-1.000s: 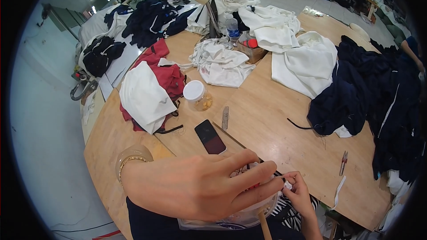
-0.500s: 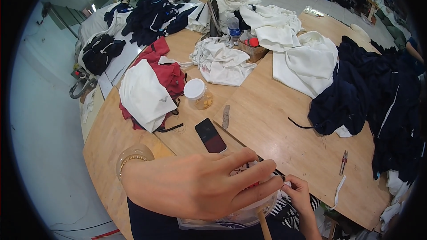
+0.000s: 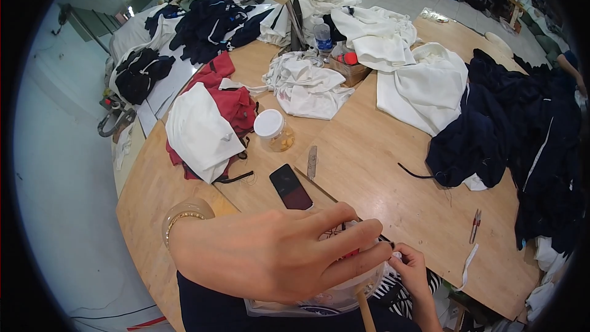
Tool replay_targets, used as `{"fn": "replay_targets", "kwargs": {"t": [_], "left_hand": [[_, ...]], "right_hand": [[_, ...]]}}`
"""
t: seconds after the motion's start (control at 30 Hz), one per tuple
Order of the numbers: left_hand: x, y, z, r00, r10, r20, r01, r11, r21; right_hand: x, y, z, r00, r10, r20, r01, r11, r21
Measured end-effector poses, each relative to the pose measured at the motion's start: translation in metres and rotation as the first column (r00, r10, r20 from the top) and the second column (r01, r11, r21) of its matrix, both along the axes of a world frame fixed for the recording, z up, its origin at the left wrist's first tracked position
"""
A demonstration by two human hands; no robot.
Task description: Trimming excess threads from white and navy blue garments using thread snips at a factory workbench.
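My left hand [image 3: 279,255], with a bangle and a bead bracelet at its wrist, is closed round a clear plastic cup [image 3: 350,292] with red and dark print. The cup sits low in front of my body, and much of it is covered by the hand. A tan straw [image 3: 365,313] slants down from its right end. My right hand [image 3: 413,273] is just right of the cup, thumb and fingers pinched together by my left fingertips. What it pinches is too small and covered to name. A dark phone [image 3: 291,186] lies on the wooden table [image 3: 369,166] beyond my left hand.
A white-lidded jar [image 3: 275,129] stands by red and white cloth [image 3: 203,132]. Thread snips [image 3: 475,226] and a white strip [image 3: 468,267] lie at right, near navy garments [image 3: 479,135]. White garments [image 3: 424,86] and a water bottle [image 3: 322,35] are farther back.
Both my hands and the cup stay nearly where they were. In the background, one person at the top has shifted, and another person's arm at the right edge has moved.
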State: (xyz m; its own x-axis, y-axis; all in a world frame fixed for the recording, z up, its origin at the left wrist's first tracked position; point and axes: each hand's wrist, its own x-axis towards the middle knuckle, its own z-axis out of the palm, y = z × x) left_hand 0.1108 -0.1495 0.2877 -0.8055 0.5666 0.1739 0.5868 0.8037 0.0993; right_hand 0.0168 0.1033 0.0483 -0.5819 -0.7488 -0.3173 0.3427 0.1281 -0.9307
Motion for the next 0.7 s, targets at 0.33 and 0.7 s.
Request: {"fn": "replay_targets", "kwargs": {"t": [0.33, 0.7], "left_hand": [[0.002, -0.004, 0.002, 0.995, -0.023, 0.099, 0.017, 0.998, 0.057], [0.005, -0.012, 0.0, 0.985, -0.013, 0.174, -0.003, 0.995, 0.096]], "right_hand": [[0.0, -0.001, 0.0, 1.0, -0.005, -0.011, 0.005, 1.0, -0.012], [0.0, -0.004, -0.002, 0.999, 0.001, 0.051, -0.002, 1.0, 0.02]]}}
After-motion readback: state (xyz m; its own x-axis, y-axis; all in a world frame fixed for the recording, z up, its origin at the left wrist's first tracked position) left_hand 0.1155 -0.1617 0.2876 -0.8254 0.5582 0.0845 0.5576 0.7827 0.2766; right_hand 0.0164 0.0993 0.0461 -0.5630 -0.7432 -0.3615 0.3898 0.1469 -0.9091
